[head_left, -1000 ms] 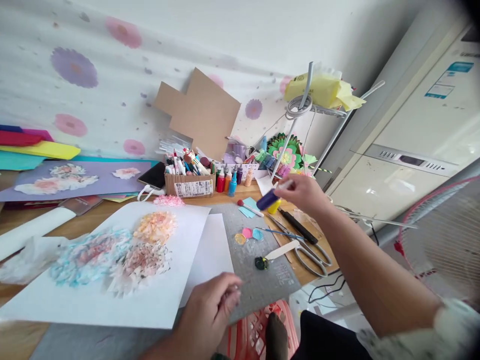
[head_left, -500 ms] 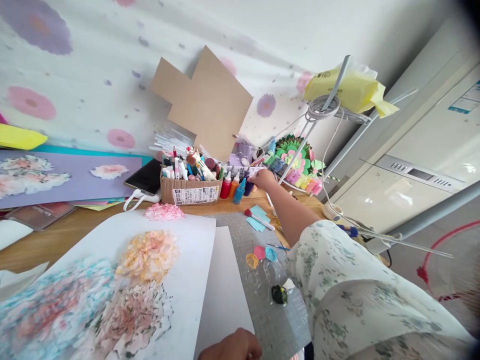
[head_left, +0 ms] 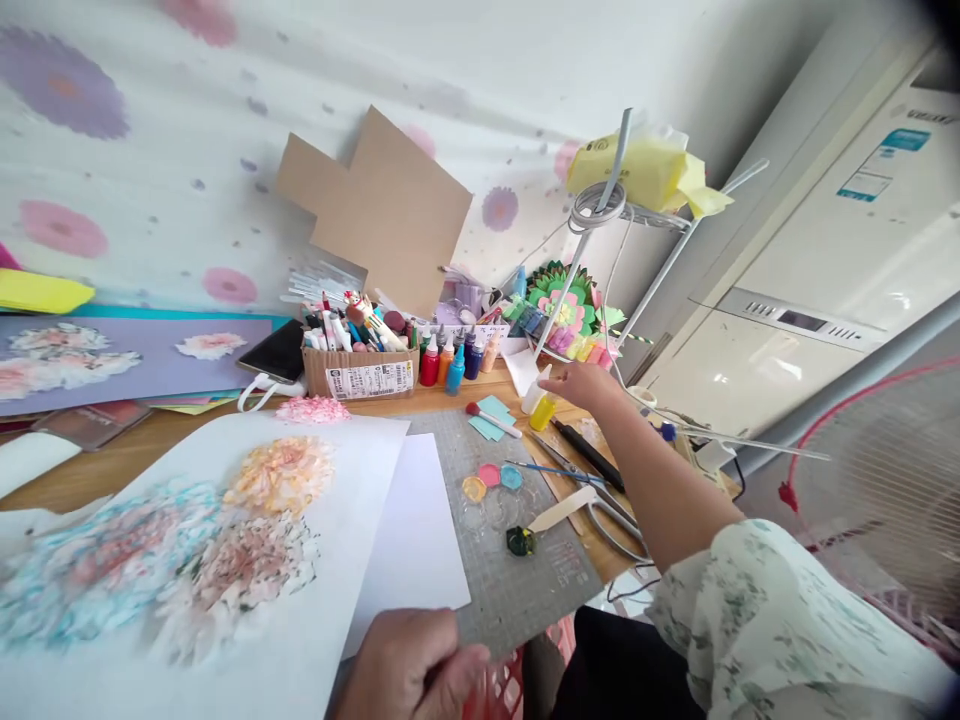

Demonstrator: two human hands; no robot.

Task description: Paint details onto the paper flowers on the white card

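Note:
My right hand (head_left: 581,386) reaches out over the right side of the desk, fingers bent at the top of a small white squeeze bottle (head_left: 533,397). A yellow bottle (head_left: 541,414) stands against it, just below my fingertips. At the bottom of the view my left hand (head_left: 412,660) is curled, thumb against the fingers, by the near edge of a blank white sheet (head_left: 416,530). Left of it lies a large white paper (head_left: 292,620) bearing ruffled flowers in pink, blue, orange and dark tones. Small pots of paint (head_left: 489,475) sit on the grey cutting mat (head_left: 487,600).
Scissors (head_left: 615,525), a black-handled tool (head_left: 589,455) and a thin blue brush (head_left: 555,471) lie below my right forearm. Paint bottles (head_left: 455,372) stand beside a cardboard box of pens (head_left: 360,378). A metal rack (head_left: 577,270) rises behind, and a fan (head_left: 885,500) stands at right.
My right hand has left the row of paint bottles and moved right to the white and yellow ones. The view has shifted, uncovering the scissors and more of my left hand.

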